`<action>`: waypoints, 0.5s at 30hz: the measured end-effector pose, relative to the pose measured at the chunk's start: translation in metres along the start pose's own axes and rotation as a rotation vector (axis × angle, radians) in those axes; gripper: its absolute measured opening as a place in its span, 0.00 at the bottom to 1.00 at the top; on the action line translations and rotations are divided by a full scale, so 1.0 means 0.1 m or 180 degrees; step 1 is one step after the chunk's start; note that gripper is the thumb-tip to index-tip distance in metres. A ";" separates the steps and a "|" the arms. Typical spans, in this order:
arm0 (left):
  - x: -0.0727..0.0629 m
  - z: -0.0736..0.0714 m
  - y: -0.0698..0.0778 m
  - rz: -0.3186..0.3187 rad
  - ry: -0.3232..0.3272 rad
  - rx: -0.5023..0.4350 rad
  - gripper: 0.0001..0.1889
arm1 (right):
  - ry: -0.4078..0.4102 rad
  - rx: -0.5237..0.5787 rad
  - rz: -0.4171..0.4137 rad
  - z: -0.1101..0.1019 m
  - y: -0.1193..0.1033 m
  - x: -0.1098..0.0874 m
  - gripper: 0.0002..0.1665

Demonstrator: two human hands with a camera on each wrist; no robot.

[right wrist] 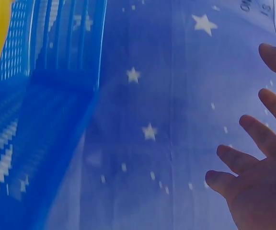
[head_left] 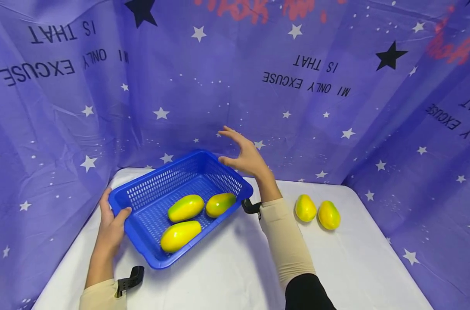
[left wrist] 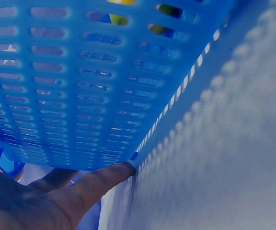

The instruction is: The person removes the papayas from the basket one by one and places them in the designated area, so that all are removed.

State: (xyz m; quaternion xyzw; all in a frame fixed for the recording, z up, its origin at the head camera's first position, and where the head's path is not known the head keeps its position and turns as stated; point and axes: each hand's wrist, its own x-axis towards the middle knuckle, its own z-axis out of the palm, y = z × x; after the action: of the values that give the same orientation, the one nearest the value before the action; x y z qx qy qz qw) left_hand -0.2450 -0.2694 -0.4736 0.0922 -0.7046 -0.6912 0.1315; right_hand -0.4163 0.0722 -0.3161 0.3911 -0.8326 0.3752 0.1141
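Note:
A blue perforated plastic basket (head_left: 173, 185) is held at its left end by my left hand (head_left: 110, 230), the thumb over the rim and the fingers around the outside. In the left wrist view, a finger (left wrist: 97, 184) lies against the perforated basket wall (left wrist: 75, 86). Inside are three yellow-green mangoes, one mango (head_left: 186, 208) behind the front mango (head_left: 180, 236) and another mango (head_left: 221, 204) toward the right end. Near the basket's far right corner, my right hand (head_left: 247, 156) is raised with spread fingers and holds nothing. The right wrist view shows its fingers (right wrist: 262, 136) apart from the basket.
Two more yellow-green mangoes, a left mango (head_left: 306, 208) and a right mango (head_left: 329, 215), lie on the white-covered table (head_left: 359, 258) right of my right forearm. A purple star-printed curtain (head_left: 227, 77) hangs behind the table and along both sides.

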 end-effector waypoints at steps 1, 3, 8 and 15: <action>0.00 0.00 0.00 0.0002 -0.0003 -0.0003 0.40 | -0.0032 0.0000 -0.0007 0.06 -0.01 0.03 0.43; -0.01 0.01 0.00 0.0010 -0.0009 -0.0018 0.40 | -0.0086 -0.0003 -0.0034 0.18 -0.03 0.10 0.42; -0.01 0.01 0.00 0.0052 0.0005 -0.0030 0.40 | -0.0207 0.0079 -0.0068 0.44 -0.07 0.24 0.41; 0.02 -0.02 -0.01 0.0128 0.0041 0.0011 0.42 | -0.0501 0.0384 -0.0032 0.80 -0.05 0.37 0.40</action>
State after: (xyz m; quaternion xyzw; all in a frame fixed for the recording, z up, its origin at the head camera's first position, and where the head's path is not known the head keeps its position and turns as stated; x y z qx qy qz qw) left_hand -0.2463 -0.2725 -0.4745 0.0826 -0.7066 -0.6866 0.1497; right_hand -0.4292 -0.0082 -0.3507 0.4296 -0.8129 0.3923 0.0264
